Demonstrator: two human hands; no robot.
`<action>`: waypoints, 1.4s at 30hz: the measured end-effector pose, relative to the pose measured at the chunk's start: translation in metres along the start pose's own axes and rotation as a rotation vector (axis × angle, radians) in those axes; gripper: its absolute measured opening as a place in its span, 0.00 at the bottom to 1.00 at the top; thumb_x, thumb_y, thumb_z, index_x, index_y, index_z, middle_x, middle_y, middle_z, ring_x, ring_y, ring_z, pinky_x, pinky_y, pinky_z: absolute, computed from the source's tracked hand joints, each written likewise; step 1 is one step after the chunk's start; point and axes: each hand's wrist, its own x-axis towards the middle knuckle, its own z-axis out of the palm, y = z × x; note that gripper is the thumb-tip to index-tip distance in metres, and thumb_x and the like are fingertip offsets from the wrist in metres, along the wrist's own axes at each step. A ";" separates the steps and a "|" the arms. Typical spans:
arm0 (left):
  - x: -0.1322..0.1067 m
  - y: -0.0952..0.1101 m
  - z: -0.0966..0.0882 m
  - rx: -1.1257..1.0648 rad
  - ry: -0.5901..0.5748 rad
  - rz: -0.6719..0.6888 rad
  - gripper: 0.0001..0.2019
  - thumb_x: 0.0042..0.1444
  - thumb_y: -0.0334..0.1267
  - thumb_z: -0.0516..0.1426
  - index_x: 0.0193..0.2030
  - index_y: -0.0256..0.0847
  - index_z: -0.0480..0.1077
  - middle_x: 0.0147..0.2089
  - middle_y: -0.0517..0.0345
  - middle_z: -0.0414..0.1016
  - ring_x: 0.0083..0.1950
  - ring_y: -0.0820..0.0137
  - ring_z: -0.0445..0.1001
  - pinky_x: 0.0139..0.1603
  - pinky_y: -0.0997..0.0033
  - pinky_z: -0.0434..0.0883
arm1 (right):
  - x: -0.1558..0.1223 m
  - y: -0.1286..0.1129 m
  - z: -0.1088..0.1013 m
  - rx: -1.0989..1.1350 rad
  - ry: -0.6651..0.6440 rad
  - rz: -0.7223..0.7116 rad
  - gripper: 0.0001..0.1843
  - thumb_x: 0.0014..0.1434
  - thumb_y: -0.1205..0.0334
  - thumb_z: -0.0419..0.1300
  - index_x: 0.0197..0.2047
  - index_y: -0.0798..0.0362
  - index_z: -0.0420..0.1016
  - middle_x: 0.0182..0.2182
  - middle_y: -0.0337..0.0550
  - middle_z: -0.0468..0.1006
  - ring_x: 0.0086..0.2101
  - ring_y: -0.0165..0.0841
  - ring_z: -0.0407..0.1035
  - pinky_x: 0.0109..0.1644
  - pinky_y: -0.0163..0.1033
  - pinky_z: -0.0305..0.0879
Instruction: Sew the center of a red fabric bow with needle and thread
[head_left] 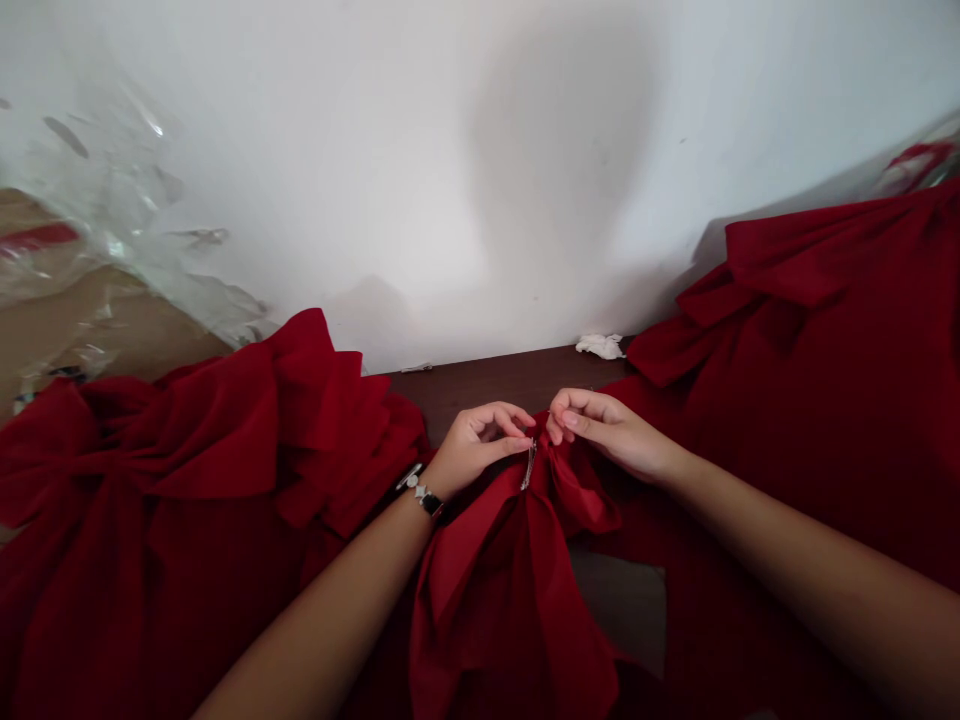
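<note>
A piece of red fabric (517, 570), gathered into a bunch at its top, lies in front of me on a dark wooden table (495, 380). My left hand (480, 445), with a wristwatch (420, 490) on its wrist, pinches the gathered top, and a small metal clip (529, 465) hangs just below its fingertips. My right hand (611, 432) is closed in a pinch on the same gathered fabric from the right side. The two hands almost touch.
A pile of red fabric bows (172, 480) lies on the left and another red pile (817, 370) on the right. A white wall (480, 180) stands right behind the table. Clear plastic wrap (112, 240) and cardboard sit at far left. A small white scrap (600, 345) lies by the wall.
</note>
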 end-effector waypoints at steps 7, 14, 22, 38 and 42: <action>-0.001 0.000 0.000 0.212 -0.054 -0.024 0.08 0.51 0.38 0.63 0.28 0.36 0.72 0.36 0.50 0.79 0.43 0.68 0.76 0.47 0.66 0.71 | 0.003 0.004 -0.006 -0.546 -0.056 -0.036 0.13 0.65 0.56 0.50 0.31 0.54 0.64 0.27 0.39 0.69 0.28 0.30 0.62 0.34 0.34 0.56; 0.001 0.007 0.001 0.340 -0.028 -0.093 0.08 0.52 0.37 0.62 0.28 0.36 0.69 0.31 0.53 0.79 0.34 0.71 0.75 0.38 0.71 0.69 | 0.004 0.005 -0.001 -0.755 -0.049 0.044 0.06 0.60 0.67 0.49 0.32 0.53 0.65 0.27 0.40 0.71 0.27 0.31 0.62 0.32 0.34 0.55; -0.001 0.003 0.007 0.162 -0.010 0.022 0.08 0.55 0.38 0.60 0.31 0.38 0.65 0.42 0.48 0.80 0.47 0.66 0.77 0.51 0.64 0.70 | 0.003 -0.002 0.000 -0.472 0.186 -0.108 0.11 0.64 0.56 0.52 0.33 0.54 0.66 0.32 0.42 0.71 0.33 0.33 0.65 0.37 0.36 0.60; -0.003 -0.004 0.009 0.007 0.208 0.006 0.12 0.52 0.43 0.62 0.30 0.38 0.65 0.32 0.51 0.81 0.36 0.68 0.79 0.41 0.68 0.73 | -0.008 -0.034 -0.020 -0.851 0.325 0.041 0.06 0.58 0.60 0.55 0.35 0.52 0.69 0.31 0.43 0.74 0.31 0.36 0.68 0.36 0.39 0.60; -0.007 -0.002 0.005 0.250 0.235 0.088 0.09 0.54 0.41 0.60 0.29 0.38 0.68 0.33 0.50 0.80 0.38 0.66 0.79 0.42 0.67 0.72 | -0.037 -0.034 -0.047 -1.090 0.146 0.453 0.07 0.57 0.59 0.57 0.29 0.52 0.70 0.27 0.43 0.75 0.27 0.35 0.67 0.28 0.37 0.55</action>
